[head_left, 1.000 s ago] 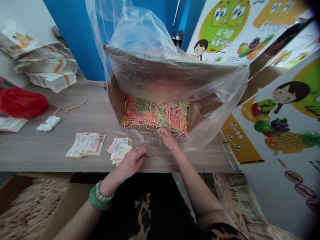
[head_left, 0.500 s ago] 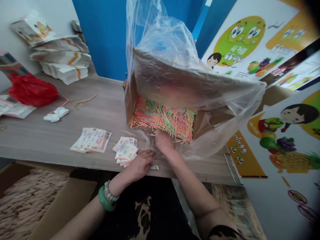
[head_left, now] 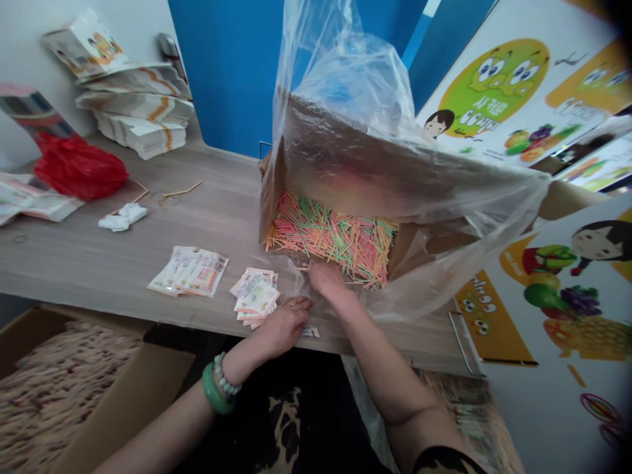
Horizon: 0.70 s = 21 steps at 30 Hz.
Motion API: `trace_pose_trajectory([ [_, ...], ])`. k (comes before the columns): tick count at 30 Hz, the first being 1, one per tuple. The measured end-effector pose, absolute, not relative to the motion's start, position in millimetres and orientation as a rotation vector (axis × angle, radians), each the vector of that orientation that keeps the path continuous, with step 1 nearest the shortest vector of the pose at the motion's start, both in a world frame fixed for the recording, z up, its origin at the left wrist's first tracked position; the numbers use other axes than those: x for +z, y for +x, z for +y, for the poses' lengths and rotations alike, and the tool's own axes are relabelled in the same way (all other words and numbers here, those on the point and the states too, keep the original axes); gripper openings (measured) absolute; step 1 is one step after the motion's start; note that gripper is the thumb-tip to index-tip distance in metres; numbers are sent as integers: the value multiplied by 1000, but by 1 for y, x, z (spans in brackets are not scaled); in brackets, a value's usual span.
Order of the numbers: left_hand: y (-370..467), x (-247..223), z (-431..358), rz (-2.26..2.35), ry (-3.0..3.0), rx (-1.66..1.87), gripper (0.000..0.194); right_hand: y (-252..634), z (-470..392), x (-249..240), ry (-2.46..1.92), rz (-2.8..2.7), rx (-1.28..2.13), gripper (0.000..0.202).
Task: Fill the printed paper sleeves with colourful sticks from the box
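Observation:
Thin pink, green, orange and yellow sticks [head_left: 336, 234] lie heaped in a plastic-lined cardboard box [head_left: 355, 148] on the table. At the box's front edge, my right hand [head_left: 326, 278] is closed, with the end of a thin pale stick [head_left: 303, 268] poking out left of its fingertips. My left hand [head_left: 287, 324] rests near the table's front edge, fingers bent and together; what is under them is hidden. Just right of it lies a small printed piece [head_left: 311, 332]. A pile of small printed packets [head_left: 257, 295] touches or nearly touches its left side.
More flat packets [head_left: 190, 271] lie farther left. Behind them are a crumpled white tissue [head_left: 123, 216], a red plastic bag [head_left: 79, 166] and stacked white cartons [head_left: 141, 128]. An open box [head_left: 69, 375] of brownish pieces stands below the table at left. Printed cartons [head_left: 567, 296] rise at right.
The whole view has shifted, so the table things appear farther right. Both hands keep nearly the same places relative to the box and packets.

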<state>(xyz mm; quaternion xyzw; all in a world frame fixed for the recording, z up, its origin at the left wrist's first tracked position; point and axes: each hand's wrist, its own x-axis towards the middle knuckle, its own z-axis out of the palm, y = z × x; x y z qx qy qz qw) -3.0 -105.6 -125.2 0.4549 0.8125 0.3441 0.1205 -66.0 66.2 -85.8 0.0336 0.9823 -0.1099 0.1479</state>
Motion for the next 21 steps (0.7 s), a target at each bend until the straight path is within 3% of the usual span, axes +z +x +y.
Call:
trace_pose_trajectory([
  [4,-3,-124,-105,2366,1301,1006,16,-69,81,-92,45,2843,-406,21],
  [9,-3,-124,-109,2341,1272,1066,16,-36,103,-110,26,2769,-1492,20],
  [11,-2,-124,-109,2321,1235,1096,16,-22,104,-118,16,2710,-1703,23],
  [16,-2,-113,-111,2210,1082,1200,14,-4,96,-130,63,2799,-1855,22],
  [21,-12,-80,-105,2075,896,1551,15,7,90,-137,20,2766,-1885,23],
])
